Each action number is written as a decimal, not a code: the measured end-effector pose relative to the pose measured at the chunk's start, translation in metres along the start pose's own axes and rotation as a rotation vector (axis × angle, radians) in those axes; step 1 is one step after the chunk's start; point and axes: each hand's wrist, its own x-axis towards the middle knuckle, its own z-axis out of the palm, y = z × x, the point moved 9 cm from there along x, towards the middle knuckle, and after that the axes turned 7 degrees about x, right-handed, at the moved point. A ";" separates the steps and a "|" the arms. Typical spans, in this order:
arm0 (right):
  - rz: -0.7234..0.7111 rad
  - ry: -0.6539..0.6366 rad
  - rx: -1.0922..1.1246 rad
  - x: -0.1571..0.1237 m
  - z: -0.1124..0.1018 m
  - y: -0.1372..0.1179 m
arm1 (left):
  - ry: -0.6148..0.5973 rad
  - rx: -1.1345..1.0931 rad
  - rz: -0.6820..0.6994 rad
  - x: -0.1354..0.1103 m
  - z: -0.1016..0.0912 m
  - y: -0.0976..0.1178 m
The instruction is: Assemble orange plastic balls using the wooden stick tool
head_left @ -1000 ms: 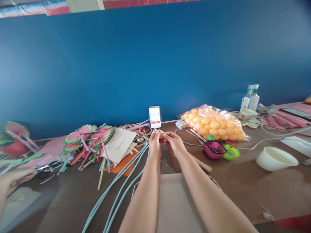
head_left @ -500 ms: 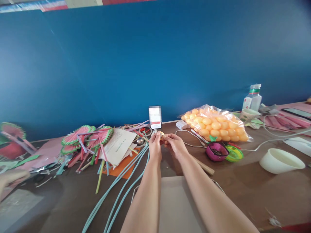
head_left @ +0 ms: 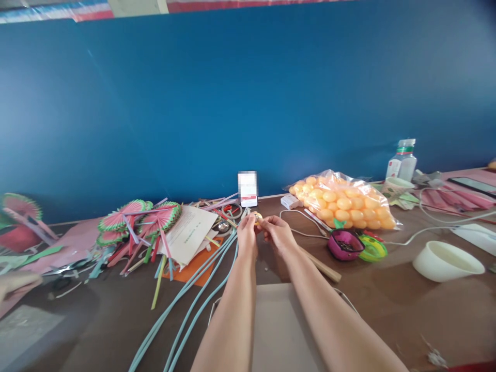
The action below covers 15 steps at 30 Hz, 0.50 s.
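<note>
Both my arms reach out over a brown table [head_left: 387, 305]. My left hand [head_left: 247, 237] and my right hand [head_left: 276, 232] meet above the table's middle, fingers pinched together on a small yellowish object [head_left: 257, 217] held between them. What it is cannot be made out. Long pale blue strips [head_left: 194, 305] run from just left of my left hand toward the near edge. A wooden stick [head_left: 321, 267] lies under my right wrist.
Pink and green paper fans [head_left: 155, 217], coloured strips and papers pile at left. A phone [head_left: 247, 189] stands against the blue wall. A bag of orange balls [head_left: 343, 202], a magenta cup [head_left: 344, 244], a white bowl [head_left: 445, 261] and a bottle [head_left: 403, 159] sit right. Another person's hand [head_left: 15, 284] shows at far left.
My hands stay together on the small object, shifting only slightly. The view drifts a little, and the other person's hand at far left draws back toward the edge.
</note>
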 end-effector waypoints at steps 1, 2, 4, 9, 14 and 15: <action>0.001 -0.011 0.006 0.000 0.001 0.000 | -0.008 -0.020 -0.006 0.000 0.000 0.000; 0.004 -0.022 0.011 0.000 0.003 0.000 | -0.016 -0.040 -0.015 0.000 0.001 -0.001; 0.003 -0.026 -0.011 0.000 0.001 -0.005 | -0.012 -0.083 -0.046 0.001 0.000 -0.002; -0.195 0.147 -0.545 -0.007 -0.028 -0.052 | 0.100 -0.174 -0.106 0.001 -0.010 -0.003; -0.117 0.115 -1.325 -0.011 -0.038 -0.057 | 0.182 -0.197 -0.107 -0.001 -0.016 0.002; -0.064 0.069 -1.401 -0.010 -0.038 -0.049 | 0.209 -0.192 -0.113 -0.002 -0.019 0.002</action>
